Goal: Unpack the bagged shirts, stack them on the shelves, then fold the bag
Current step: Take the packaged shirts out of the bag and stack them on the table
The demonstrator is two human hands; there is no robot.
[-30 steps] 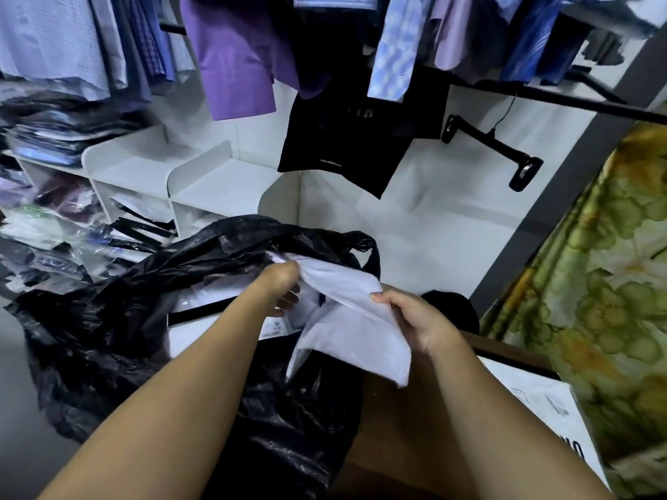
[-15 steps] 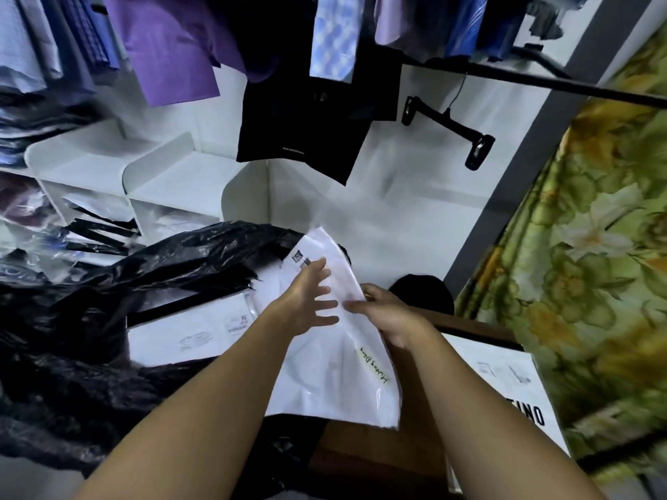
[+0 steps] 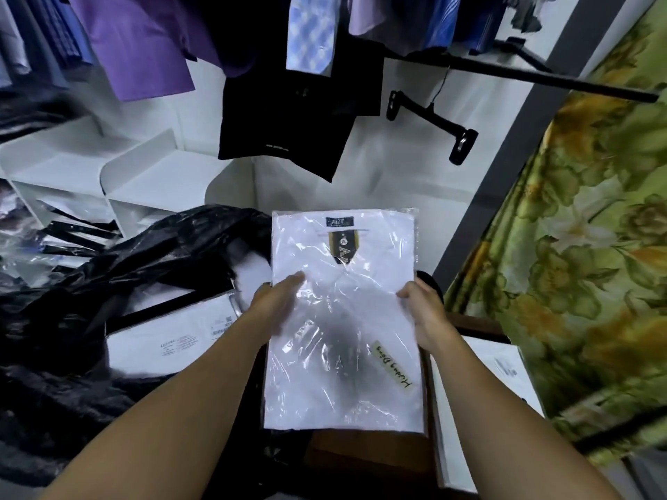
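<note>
The packaged white shirt (image 3: 343,319) is matt cloth inside a clear, glossy, crinkled plastic sleeve. The black bag (image 3: 90,301) is thin shiny plastic, the shelves (image 3: 155,178) smooth matt white, the curtain (image 3: 577,247) sheeny floral cloth.

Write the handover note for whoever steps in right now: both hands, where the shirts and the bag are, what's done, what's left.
Hands: the left hand holds the left edge of the packed white shirt; the right hand holds its right edge, thumb on the front.
Place: the pack is out of the black bag, held up facing the camera, with the white shelves beyond to the left.
Done: this shirt is unpacked.
Left: shelve it, take out the other white pack showing in the bag's mouth, then fold the bag.
</note>
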